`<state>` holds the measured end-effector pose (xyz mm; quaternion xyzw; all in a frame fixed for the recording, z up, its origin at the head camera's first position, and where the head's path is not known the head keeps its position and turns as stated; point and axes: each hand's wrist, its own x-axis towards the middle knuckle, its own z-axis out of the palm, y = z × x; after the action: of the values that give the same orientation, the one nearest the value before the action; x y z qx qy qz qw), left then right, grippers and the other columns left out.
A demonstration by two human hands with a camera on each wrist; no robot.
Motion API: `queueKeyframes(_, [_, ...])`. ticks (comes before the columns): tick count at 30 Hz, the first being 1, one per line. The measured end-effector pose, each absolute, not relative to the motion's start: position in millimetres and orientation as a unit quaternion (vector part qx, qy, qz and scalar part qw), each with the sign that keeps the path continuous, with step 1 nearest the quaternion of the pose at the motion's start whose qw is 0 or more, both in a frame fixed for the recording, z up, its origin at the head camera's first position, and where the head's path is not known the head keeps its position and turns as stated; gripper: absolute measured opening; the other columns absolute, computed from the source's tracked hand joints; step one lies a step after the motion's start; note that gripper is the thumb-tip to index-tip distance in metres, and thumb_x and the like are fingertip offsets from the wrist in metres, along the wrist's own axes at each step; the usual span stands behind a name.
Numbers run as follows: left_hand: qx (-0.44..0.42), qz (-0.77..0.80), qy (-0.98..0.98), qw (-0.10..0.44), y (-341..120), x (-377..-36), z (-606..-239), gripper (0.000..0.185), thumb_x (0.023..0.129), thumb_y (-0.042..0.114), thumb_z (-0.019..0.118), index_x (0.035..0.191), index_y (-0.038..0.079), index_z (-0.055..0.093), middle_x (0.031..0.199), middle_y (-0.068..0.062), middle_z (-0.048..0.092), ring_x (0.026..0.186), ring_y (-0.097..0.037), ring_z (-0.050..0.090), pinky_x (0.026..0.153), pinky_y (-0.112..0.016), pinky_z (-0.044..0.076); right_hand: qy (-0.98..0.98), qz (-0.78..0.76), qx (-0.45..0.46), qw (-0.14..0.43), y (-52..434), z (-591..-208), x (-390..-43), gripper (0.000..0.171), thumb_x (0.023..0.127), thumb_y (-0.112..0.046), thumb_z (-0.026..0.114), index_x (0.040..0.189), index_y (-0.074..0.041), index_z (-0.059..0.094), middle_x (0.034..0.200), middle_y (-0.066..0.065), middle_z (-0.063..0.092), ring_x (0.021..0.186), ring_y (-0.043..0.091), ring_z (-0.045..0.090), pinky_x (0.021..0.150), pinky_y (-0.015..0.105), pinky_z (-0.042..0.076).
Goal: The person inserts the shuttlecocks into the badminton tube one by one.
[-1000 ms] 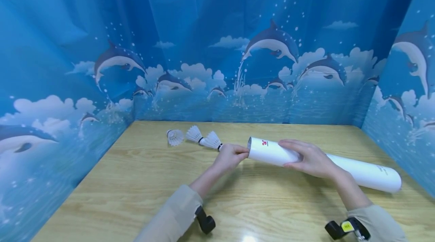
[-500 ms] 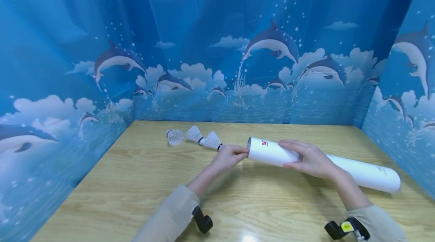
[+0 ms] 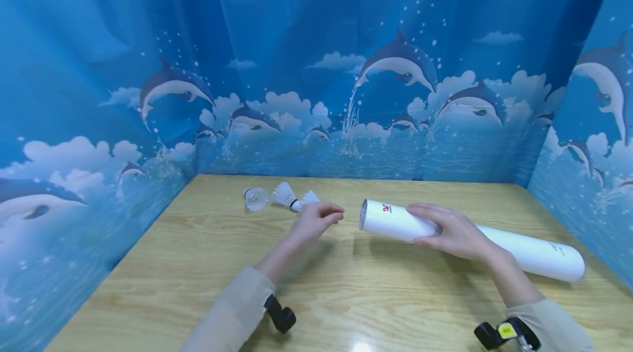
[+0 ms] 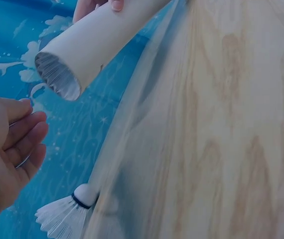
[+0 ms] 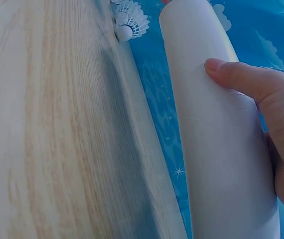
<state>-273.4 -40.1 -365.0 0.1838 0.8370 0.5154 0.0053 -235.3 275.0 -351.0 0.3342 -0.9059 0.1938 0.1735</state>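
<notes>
A long white tube (image 3: 494, 242) lies on the wooden table (image 3: 207, 264), its open end (image 3: 363, 214) pointing left. My right hand (image 3: 447, 231) grips it near that end, thumb (image 5: 241, 79) across the top of the tube (image 5: 216, 139). Feathers show inside the tube's mouth (image 4: 57, 79). My left hand (image 3: 321, 216) hovers a short way left of the mouth with loosely bent fingers (image 4: 22, 134), holding nothing. Three white shuttlecocks lie behind it: one (image 3: 255, 199) at the left, one (image 3: 284, 194) in the middle, and one (image 3: 310, 198) partly hidden by my left hand.
Blue dolphin-print sheets (image 3: 316, 94) wall the table at the back and on both sides. The tube's closed end (image 3: 576, 269) lies close to the right wall. Black wrist mounts (image 3: 282, 316) hang below both sleeves.
My left hand has drawn back to the left, away from the tube's open end where its fingers were. The tube and my right hand have barely moved.
</notes>
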Motion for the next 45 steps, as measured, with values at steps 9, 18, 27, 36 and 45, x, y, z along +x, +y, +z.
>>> queueKeyframes(9, [0.116, 0.519, 0.846, -0.04, -64.6, -296.3, -359.9, 0.021, 0.089, 0.02, 0.063, 0.105, 0.007, 0.068, 0.101, -0.006, 0.067, 0.097, -0.02, 0.06, 0.078, -0.034, 0.05, -0.907, 0.196, 0.332, 0.171, 276.1, -349.3, -236.5, 0.066, 0.069, -0.023, 0.081, 0.128, -0.01, 0.054, 0.128, 0.016, 0.054, 0.109, 0.039, 0.053, 0.081, 0.057, 0.046])
queueKeyframes(18, [0.099, 0.471, 0.87, -0.11, -89.3, -310.9, -362.6, 0.027, 0.09, 0.015, 0.061, 0.112, 0.001, 0.064, 0.103, -0.012, 0.067, 0.096, -0.026, 0.06, 0.08, -0.038, 0.049, -0.907, 0.198, 0.331, 0.167, 274.0, -350.0, -235.9, 0.066, 0.07, -0.025, 0.081, 0.128, -0.011, 0.054, 0.128, 0.015, 0.054, 0.109, 0.038, 0.054, 0.081, 0.057, 0.045])
queueKeyframes(27, [0.07, 0.443, 0.891, -0.068, -100.9, -322.8, -368.7, 0.035, 0.09, 0.017, 0.061, 0.121, 0.001, 0.059, 0.106, -0.012, 0.064, 0.099, -0.025, 0.058, 0.079, -0.036, 0.049, -0.909, 0.199, 0.327, 0.163, 274.0, -350.3, -236.9, 0.066, 0.07, -0.026, 0.081, 0.129, -0.012, 0.054, 0.128, 0.014, 0.054, 0.11, 0.037, 0.053, 0.083, 0.056, 0.045])
queueKeyframes(36, [0.097, 0.416, 0.901, -0.083, -98.1, -327.2, -382.3, 0.023, 0.085, 0.006, 0.063, 0.105, -0.006, 0.065, 0.096, -0.018, 0.067, 0.092, -0.03, 0.061, 0.081, -0.038, 0.049, -0.913, 0.201, 0.321, 0.152, 275.0, -350.9, -236.1, 0.065, 0.072, -0.03, 0.079, 0.129, -0.013, 0.054, 0.129, 0.014, 0.053, 0.111, 0.037, 0.052, 0.084, 0.056, 0.045])
queueKeyframes(45, [0.083, 0.401, 0.909, -0.078, -91.1, -325.9, -385.0, 0.016, 0.084, 0.007, 0.065, 0.097, -0.003, 0.069, 0.097, -0.014, 0.068, 0.096, -0.029, 0.061, 0.085, -0.038, 0.046, -0.911, 0.198, 0.323, 0.163, 276.2, -351.1, -235.4, 0.065, 0.071, -0.026, 0.08, 0.128, -0.012, 0.055, 0.128, 0.014, 0.054, 0.111, 0.037, 0.053, 0.083, 0.055, 0.045])
